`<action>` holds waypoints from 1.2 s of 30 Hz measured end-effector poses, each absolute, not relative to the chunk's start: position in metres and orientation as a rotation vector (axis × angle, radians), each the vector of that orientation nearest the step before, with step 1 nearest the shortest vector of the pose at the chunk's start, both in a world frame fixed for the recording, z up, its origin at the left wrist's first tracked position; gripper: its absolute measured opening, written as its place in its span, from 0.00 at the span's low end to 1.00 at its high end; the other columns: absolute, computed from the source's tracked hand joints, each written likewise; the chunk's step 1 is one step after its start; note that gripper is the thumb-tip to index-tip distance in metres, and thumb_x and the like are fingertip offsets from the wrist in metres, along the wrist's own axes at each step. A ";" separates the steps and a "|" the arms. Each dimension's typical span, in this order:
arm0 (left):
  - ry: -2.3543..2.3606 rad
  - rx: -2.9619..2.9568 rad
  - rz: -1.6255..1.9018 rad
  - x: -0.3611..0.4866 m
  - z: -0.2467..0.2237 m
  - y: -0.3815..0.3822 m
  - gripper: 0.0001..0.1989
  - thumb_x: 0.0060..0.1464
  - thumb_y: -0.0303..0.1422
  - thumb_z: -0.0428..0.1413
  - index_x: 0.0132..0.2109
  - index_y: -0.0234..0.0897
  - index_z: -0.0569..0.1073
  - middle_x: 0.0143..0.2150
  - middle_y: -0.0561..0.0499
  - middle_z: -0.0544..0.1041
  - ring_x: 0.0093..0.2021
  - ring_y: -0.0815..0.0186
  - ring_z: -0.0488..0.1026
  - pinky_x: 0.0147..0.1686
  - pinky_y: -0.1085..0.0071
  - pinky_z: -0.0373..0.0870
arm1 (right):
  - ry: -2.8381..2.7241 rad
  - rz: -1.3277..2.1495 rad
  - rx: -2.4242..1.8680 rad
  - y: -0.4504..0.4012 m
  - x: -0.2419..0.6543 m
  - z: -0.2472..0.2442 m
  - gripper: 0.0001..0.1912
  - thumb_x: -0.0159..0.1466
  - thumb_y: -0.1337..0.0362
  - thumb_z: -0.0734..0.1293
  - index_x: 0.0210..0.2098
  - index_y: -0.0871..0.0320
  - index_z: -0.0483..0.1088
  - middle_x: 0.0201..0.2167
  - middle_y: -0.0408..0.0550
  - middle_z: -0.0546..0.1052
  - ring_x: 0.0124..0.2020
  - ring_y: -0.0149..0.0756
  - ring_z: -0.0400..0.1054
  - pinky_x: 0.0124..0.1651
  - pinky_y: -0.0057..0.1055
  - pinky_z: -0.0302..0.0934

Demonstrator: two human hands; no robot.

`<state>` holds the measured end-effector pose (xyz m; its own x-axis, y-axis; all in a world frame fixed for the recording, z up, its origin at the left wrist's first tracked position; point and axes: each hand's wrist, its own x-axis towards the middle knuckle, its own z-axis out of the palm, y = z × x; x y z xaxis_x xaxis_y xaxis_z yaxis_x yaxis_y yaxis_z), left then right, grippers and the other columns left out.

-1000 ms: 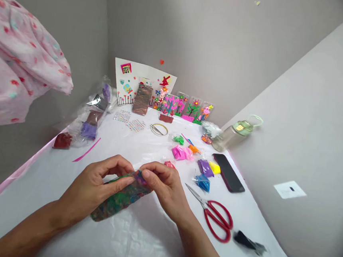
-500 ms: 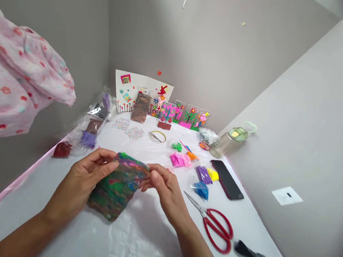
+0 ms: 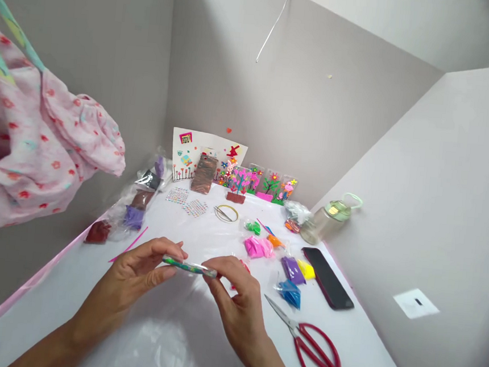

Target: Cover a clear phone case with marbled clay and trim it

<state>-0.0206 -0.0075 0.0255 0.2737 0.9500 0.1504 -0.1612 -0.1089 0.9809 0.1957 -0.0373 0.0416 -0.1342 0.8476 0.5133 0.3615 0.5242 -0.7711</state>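
Observation:
A phone case covered in streaked, multicoloured clay [image 3: 190, 266] is held edge-on above the table, so its broad faces are hidden. My left hand [image 3: 134, 274] pinches its left end between thumb and fingers. At the right end, the thumb and fingers of my right hand [image 3: 237, 297] close on its corner. Red-handled scissors [image 3: 313, 349] lie to the right of my right hand. Beyond the hands are packets of clay: pink [image 3: 259, 247], blue [image 3: 289, 294], purple [image 3: 292, 270] and yellow [image 3: 306, 269].
Decorated cases [image 3: 272, 183] and a brown streaked case [image 3: 205, 174] stand at the back wall. Rhinestone sheets [image 3: 194, 207] and a gold ring [image 3: 226, 214] lie before them. A phone [image 3: 328, 278] and bottle [image 3: 325, 222] are right; bagged clay [image 3: 133, 217] and hanging cloth [image 3: 50, 155] left.
Both hands have tipped the case from showing its streaked face to edge-on. The head view has tilted upward, showing more wall and the cloth's straps.

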 end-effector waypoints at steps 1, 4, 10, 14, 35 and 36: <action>0.813 1.340 1.149 -0.022 0.026 -0.008 0.04 0.59 0.42 0.64 0.41 0.52 0.81 0.46 0.55 0.79 0.65 0.60 0.68 0.63 0.71 0.62 | -1.737 0.567 -1.009 -0.038 0.195 0.041 0.06 0.70 0.69 0.68 0.42 0.54 0.78 0.38 0.46 0.81 0.40 0.35 0.73 0.44 0.30 0.65; 0.804 1.378 1.135 -0.025 0.026 -0.008 0.04 0.59 0.42 0.64 0.42 0.54 0.81 0.47 0.56 0.79 0.67 0.59 0.67 0.65 0.69 0.61 | -1.741 0.548 -1.001 -0.037 0.195 0.039 0.07 0.69 0.70 0.69 0.42 0.53 0.78 0.38 0.46 0.81 0.40 0.34 0.74 0.44 0.30 0.65; 0.828 1.415 1.118 -0.028 0.026 -0.007 0.04 0.62 0.42 0.62 0.42 0.52 0.80 0.47 0.55 0.80 0.69 0.56 0.65 0.71 0.59 0.53 | -1.718 0.638 -1.001 -0.038 0.195 0.043 0.06 0.69 0.70 0.69 0.42 0.53 0.78 0.39 0.45 0.81 0.40 0.34 0.73 0.44 0.30 0.65; 0.805 1.454 1.118 -0.020 0.030 -0.010 0.05 0.61 0.42 0.62 0.39 0.49 0.81 0.38 0.56 0.80 0.54 0.61 0.76 0.72 0.60 0.53 | -1.693 0.866 -1.045 -0.041 0.191 0.047 0.09 0.64 0.66 0.73 0.45 0.54 0.79 0.39 0.46 0.81 0.38 0.35 0.71 0.40 0.29 0.63; 0.857 1.758 1.297 -0.012 0.037 -0.026 0.09 0.62 0.32 0.61 0.46 0.56 0.81 0.42 0.57 0.81 0.45 0.68 0.77 0.47 0.78 0.74 | -1.368 1.224 -1.003 -0.048 0.184 0.059 0.04 0.61 0.61 0.75 0.34 0.54 0.83 0.29 0.44 0.73 0.28 0.30 0.63 0.30 0.28 0.55; 0.845 1.810 1.315 -0.013 0.037 -0.026 0.10 0.63 0.31 0.61 0.46 0.56 0.81 0.42 0.57 0.81 0.45 0.68 0.77 0.47 0.78 0.74 | -1.374 1.231 -1.006 -0.048 0.184 0.060 0.04 0.61 0.61 0.75 0.33 0.55 0.83 0.29 0.44 0.73 0.28 0.30 0.63 0.30 0.28 0.55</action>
<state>-0.0131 -0.0263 0.0371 0.2601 0.8378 0.4800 0.0884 -0.5157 0.8522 0.1844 -0.0483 0.0605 -0.1612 0.9767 0.1415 -0.0338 0.1378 -0.9899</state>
